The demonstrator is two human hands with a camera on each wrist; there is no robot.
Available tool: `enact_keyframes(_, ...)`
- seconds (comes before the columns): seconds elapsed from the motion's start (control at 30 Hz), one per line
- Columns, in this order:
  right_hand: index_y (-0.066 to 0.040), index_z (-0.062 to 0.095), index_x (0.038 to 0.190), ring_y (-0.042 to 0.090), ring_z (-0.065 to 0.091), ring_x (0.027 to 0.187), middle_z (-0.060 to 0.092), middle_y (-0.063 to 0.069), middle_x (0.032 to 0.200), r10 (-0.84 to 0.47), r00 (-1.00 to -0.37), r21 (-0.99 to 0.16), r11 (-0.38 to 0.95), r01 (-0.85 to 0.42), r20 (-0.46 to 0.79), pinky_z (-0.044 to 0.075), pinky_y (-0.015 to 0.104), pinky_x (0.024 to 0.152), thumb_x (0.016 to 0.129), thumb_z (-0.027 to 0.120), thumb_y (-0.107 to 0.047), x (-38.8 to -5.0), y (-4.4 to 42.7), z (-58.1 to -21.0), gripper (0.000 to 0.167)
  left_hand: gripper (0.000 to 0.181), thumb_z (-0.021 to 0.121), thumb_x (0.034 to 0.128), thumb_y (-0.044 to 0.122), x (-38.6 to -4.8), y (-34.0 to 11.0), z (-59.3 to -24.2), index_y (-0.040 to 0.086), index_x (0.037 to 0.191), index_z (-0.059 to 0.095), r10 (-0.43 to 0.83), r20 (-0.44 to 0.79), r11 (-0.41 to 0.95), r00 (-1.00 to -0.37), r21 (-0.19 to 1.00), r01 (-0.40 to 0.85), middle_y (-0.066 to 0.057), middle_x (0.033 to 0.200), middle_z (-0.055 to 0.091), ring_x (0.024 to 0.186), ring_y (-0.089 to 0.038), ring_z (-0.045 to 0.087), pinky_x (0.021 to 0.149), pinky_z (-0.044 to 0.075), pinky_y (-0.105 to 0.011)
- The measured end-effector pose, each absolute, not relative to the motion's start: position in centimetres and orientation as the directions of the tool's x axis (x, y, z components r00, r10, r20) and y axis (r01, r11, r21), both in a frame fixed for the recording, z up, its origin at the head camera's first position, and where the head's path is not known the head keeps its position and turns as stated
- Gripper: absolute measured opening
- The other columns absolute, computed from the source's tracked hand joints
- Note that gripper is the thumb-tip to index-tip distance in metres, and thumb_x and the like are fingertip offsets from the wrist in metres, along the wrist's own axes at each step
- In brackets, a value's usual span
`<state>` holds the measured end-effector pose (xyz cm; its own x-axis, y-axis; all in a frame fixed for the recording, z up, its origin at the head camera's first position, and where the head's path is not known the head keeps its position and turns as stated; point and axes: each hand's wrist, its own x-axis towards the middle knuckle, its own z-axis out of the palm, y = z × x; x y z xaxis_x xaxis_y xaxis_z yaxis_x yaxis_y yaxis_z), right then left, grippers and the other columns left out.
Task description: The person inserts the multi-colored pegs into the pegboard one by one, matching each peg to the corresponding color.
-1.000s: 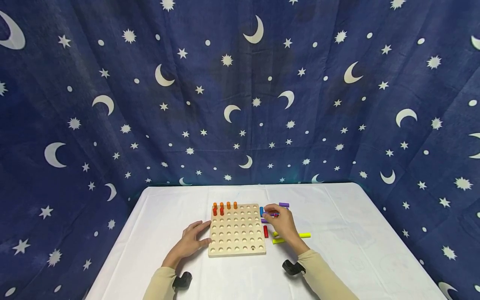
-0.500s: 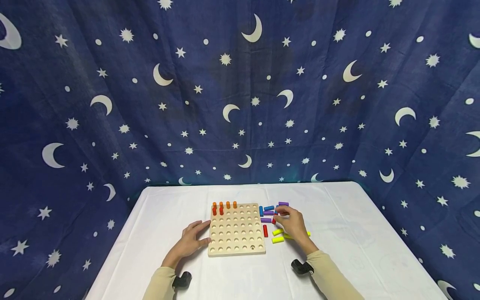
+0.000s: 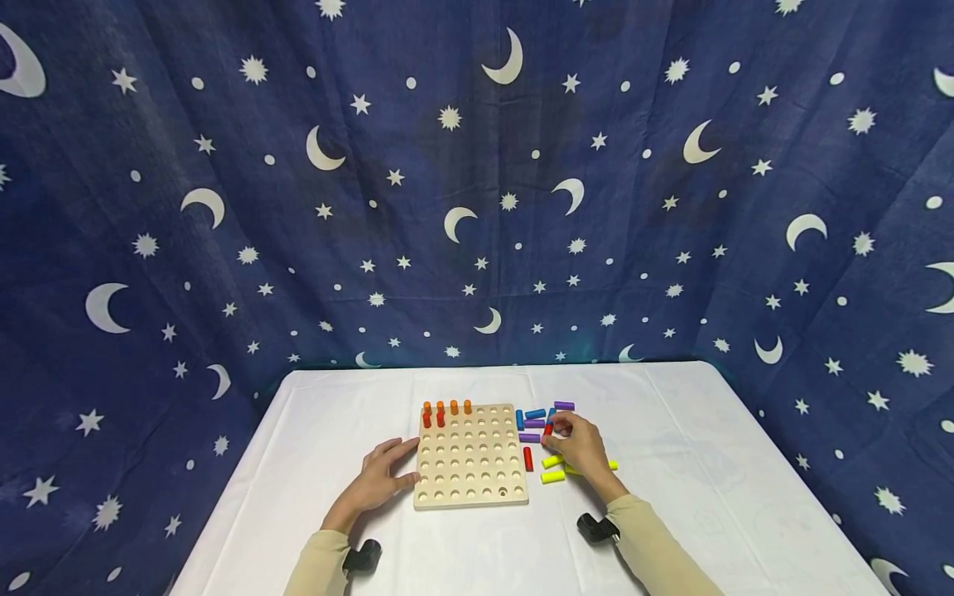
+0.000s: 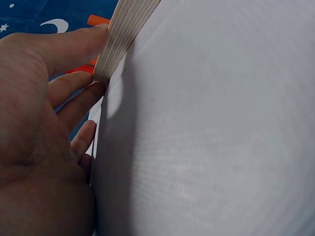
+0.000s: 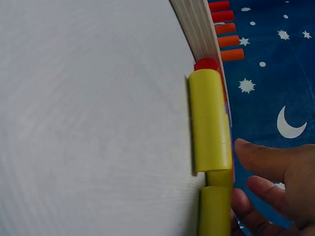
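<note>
A square wooden pegboard (image 3: 469,457) with rows of holes lies on the table. Orange pegs (image 3: 454,407) stand along its far row at the left, and two red pegs (image 3: 440,420) stand in the row before them. My left hand (image 3: 376,480) rests at the board's left edge with fingers spread; in the left wrist view its fingertips touch the board's side (image 4: 120,39). To the right of the board, my right hand (image 3: 583,447) has thumb and forefinger at the two ends of a lying red peg (image 3: 548,430), pinching it. That peg's grip is hidden behind yellow pegs (image 5: 210,120) in the right wrist view.
Loose blue pegs (image 3: 535,414), purple pegs (image 3: 530,438), another red peg (image 3: 527,459) and yellow pegs (image 3: 553,477) lie close together right of the board. A white cloth covers the table (image 3: 641,397); a dark star-patterned curtain (image 3: 477,165) hangs behind.
My right hand has moved right, off the blue and purple pegs beside the board, to the red peg. A blue peg it covered now shows. The left hand stays put.
</note>
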<state>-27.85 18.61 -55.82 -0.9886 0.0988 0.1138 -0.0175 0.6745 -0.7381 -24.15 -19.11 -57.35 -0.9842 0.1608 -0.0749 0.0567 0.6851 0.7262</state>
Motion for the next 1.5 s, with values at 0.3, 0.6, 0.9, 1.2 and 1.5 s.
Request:
enact_keyframes(0.3,-0.010,0.070,0.109,0.018,0.055,0.082,0.064,0.002,0.089,0.107,-0.991,-0.713,0.701,0.017,0.081,0.042,0.030,0.074,0.075,0.085,-0.017,-28.0,18.5,-56.2,0.038,0.063,0.077,0.0828,0.035,-24.1,-19.0,-57.3,0.024,0.141,0.054,0.168,-0.067,0.681,-0.984,0.729,0.067,-0.019,0.153,0.038,0.141,-0.046,0.027,0.110,0.023,-0.072)
enact_keyframes(0.6,-0.011,0.070,0.109,0.017,0.058,0.083,0.067,0.001,0.089,0.087,-0.993,-0.726,0.688,0.002,0.079,0.046,0.031,0.077,0.075,0.084,-0.013,-27.8,18.6,-56.4,0.037,0.064,0.077,0.0826,0.034,-24.1,-19.1,-57.4,0.024,0.141,0.054,0.165,-0.069,0.680,-0.984,0.730,0.063,-0.019,0.153,0.038,0.141,-0.046,0.026,0.110,0.023,-0.071)
enact_keyframes(0.9,-0.008,0.067,0.107,0.010,0.059,0.068,0.069,0.001,0.079,0.091,-0.994,-0.813,0.583,0.005,0.059,0.049,0.021,0.063,0.080,0.078,-0.004,-27.6,18.4,-56.1,0.030,0.064,0.077,0.0822,0.033,-24.1,-19.1,-57.3,0.023,0.141,0.055,0.163,-0.066,0.683,-0.984,0.728,0.064,-0.019,0.152,0.038,0.141,-0.046,0.027,0.111,0.023,-0.070)
enact_keyframes(1.2,-0.011,0.068,0.110,0.013,0.065,0.077,0.070,0.006,0.091,0.061,-0.996,-0.828,0.560,-0.024,0.070,0.058,0.028,0.074,0.081,0.077,-0.002,-27.2,17.3,-54.6,0.031,0.064,0.077,0.0824,0.033,-24.1,-19.1,-57.2,0.022,0.141,0.055,0.170,-0.057,0.677,-0.984,0.732,0.075,-0.019,0.152,0.039,0.141,-0.046,0.027,0.110,0.023,-0.071)
enact_keyframes(1.5,-0.011,0.069,0.104,0.012,0.065,0.079,0.071,0.003,0.089,0.015,-0.994,-0.852,0.516,-0.084,0.107,0.055,0.023,0.071,0.080,0.078,-0.003,-26.7,16.2,-52.8,0.027,0.063,0.077,0.0825,0.033,-24.0,-19.1,-57.1,0.022,0.141,0.055,0.168,-0.063,0.677,-0.984,0.733,0.069,-0.019,0.153,0.038,0.141,-0.047,0.027,0.110,0.023,-0.072)
